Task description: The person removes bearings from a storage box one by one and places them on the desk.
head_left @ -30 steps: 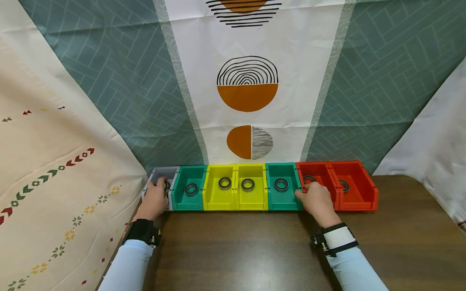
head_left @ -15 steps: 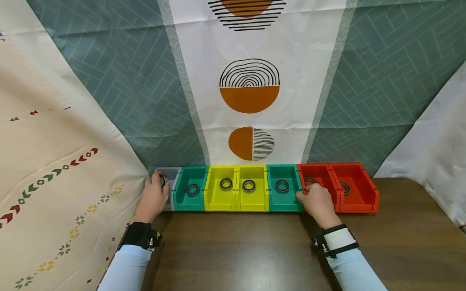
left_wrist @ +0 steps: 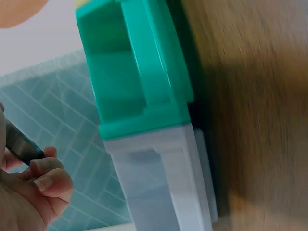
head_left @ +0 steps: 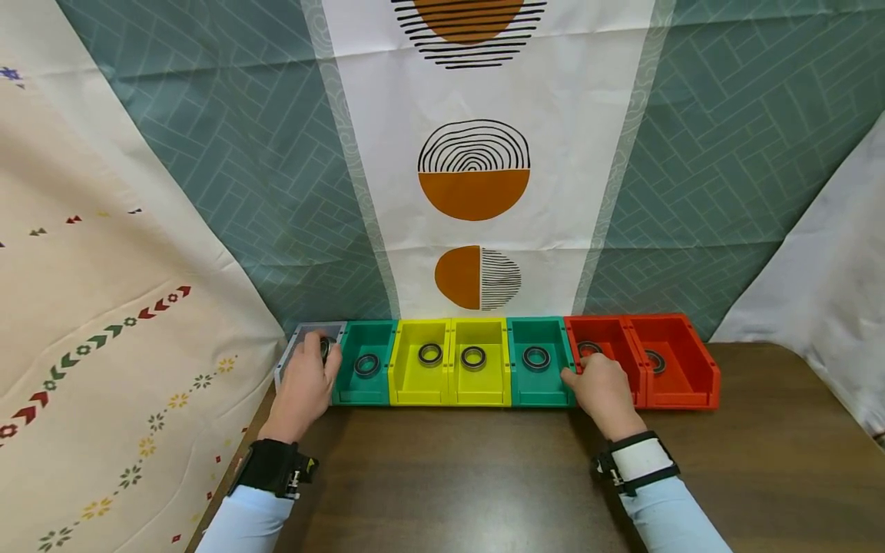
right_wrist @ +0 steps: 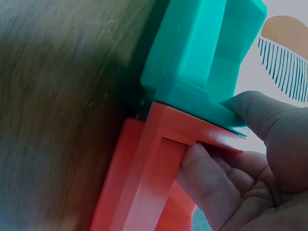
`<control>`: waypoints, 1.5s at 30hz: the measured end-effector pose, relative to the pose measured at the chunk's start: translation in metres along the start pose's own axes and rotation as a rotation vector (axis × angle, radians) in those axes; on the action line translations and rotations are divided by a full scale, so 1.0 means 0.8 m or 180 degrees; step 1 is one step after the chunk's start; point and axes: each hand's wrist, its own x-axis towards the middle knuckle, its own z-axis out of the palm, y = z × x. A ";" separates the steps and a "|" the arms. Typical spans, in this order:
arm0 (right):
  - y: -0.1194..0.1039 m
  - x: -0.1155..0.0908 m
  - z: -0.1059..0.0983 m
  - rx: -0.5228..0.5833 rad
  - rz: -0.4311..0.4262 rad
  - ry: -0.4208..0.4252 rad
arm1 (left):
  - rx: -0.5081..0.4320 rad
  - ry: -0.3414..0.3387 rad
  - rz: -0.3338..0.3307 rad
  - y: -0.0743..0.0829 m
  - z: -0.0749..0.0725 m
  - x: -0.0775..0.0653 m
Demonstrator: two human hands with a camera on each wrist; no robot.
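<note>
My left hand [head_left: 303, 388] pinches a ball bearing [head_left: 326, 347] above the grey bin [head_left: 280, 370] at the row's left end. Seen from the left wrist, the bearing [left_wrist: 20, 143] is edge-on between thumb and fingers, raised over the bin fronts. My right hand [head_left: 607, 392] grips the adjoining side walls of the right green bin [head_left: 539, 393] and the left red bin [right_wrist: 159, 139]. In the right wrist view its thumb [right_wrist: 255, 108] lies on the green side, and its fingers [right_wrist: 207, 178] curl inside the red one. A bearing [head_left: 590, 344] shows partly behind that hand.
Between the hands stand a green bin [head_left: 366, 392] and two yellow bins [head_left: 418, 395], each with one bearing flat inside. Another bearing [head_left: 525, 358] lies in the right green bin. The right-end red bin [head_left: 681, 392] holds one too. Behind hangs patterned cloth [head_left: 332, 253]; wooden table [head_left: 456, 476] in front.
My left hand has come up out of the grey bin with the bearing and shifted a little right, towards the left green bin. The right hand keeps its grip in place.
</note>
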 end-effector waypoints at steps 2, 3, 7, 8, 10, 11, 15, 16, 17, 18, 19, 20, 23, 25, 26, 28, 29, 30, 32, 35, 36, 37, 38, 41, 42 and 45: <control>0.001 0.000 0.001 -0.0018 -0.0014 0.0018 | -0.0014 -0.0057 0.0011 0.008 0.001 -0.003; 0.001 0.000 0.001 -0.0021 -0.0013 0.0025 | -0.0028 -0.0100 0.0001 0.012 0.001 -0.005; 0.001 -0.002 0.003 -0.0057 -0.0093 0.0081 | -0.0033 -0.0319 -0.0060 0.027 0.001 -0.012; 0.001 -0.003 0.004 -0.0085 -0.0134 0.0115 | -0.0029 -0.0383 -0.0075 0.031 0.001 -0.014; 0.002 -0.004 0.005 -0.0151 -0.0226 0.0213 | -0.0029 -0.0533 -0.0078 0.037 0.001 -0.018; 0.002 -0.004 0.006 -0.0197 -0.0265 0.0270 | -0.0037 -0.0605 -0.0064 0.040 0.001 -0.019; 0.003 -0.005 0.007 -0.0274 -0.0313 0.0394 | -0.0055 -0.0799 0.0019 0.048 0.000 -0.023; 0.003 -0.004 0.007 -0.0280 -0.0316 0.0394 | -0.0047 -0.0819 0.0049 0.049 0.000 -0.024; 0.003 -0.004 0.007 -0.0285 -0.0323 0.0391 | -0.0036 -0.0845 0.0065 0.051 -0.001 -0.025; 0.002 -0.003 0.006 -0.0278 -0.0336 0.0380 | -0.0031 -0.0860 0.0086 0.052 -0.001 -0.026; 0.001 -0.003 0.006 -0.0287 -0.0355 0.0376 | -0.0037 -0.0878 0.0097 0.054 -0.002 -0.027; 0.001 -0.002 0.006 -0.0290 -0.0369 0.0369 | -0.0047 -0.0899 0.0106 0.055 -0.003 -0.028; 0.000 -0.001 0.005 -0.0300 -0.0404 0.0339 | -0.0039 -0.0980 0.0087 0.058 -0.005 -0.032; -0.001 -0.002 0.005 -0.0294 -0.0415 0.0334 | -0.0021 -0.1042 0.0064 0.060 -0.005 -0.034; -0.001 -0.002 0.005 -0.0293 -0.0419 0.0339 | -0.0002 -0.1077 0.0043 0.061 -0.005 -0.035; 0.000 -0.002 0.006 -0.0307 -0.0431 0.0374 | 0.0066 -0.1120 0.0014 0.063 -0.004 -0.036; -0.001 -0.002 0.006 -0.0309 -0.0432 0.0389 | 0.0099 -0.1144 0.0004 0.063 -0.004 -0.036; -0.001 -0.002 0.006 -0.0318 -0.0428 0.0402 | 0.0124 -0.1167 0.0000 0.063 -0.003 -0.037; 0.000 -0.002 0.007 -0.0326 -0.0406 0.0391 | 0.0161 -0.1210 0.0004 0.062 -0.001 -0.040; -0.002 -0.002 0.008 -0.0306 -0.0342 0.0340 | 0.0166 -0.1267 0.0051 0.059 0.004 -0.046; -0.002 -0.002 0.008 -0.0308 -0.0332 0.0337 | 0.0141 -0.1280 0.0079 0.058 0.006 -0.048; -0.003 -0.002 0.008 -0.0310 -0.0322 0.0339 | 0.0123 -0.1286 0.0111 0.057 0.007 -0.049; -0.003 -0.002 0.007 -0.0311 -0.0310 0.0351 | 0.0098 -0.1294 0.0149 0.056 0.009 -0.051; -0.005 -0.002 0.006 -0.0336 -0.0281 0.0384 | 0.0075 -0.1363 0.0241 0.055 0.015 -0.053; -0.005 -0.002 0.005 -0.0345 -0.0275 0.0396 | 0.0073 -0.1409 0.0278 0.055 0.017 -0.053; -0.005 -0.002 0.004 -0.0337 -0.0233 0.0375 | 0.0130 -0.1570 0.0334 0.055 0.023 -0.054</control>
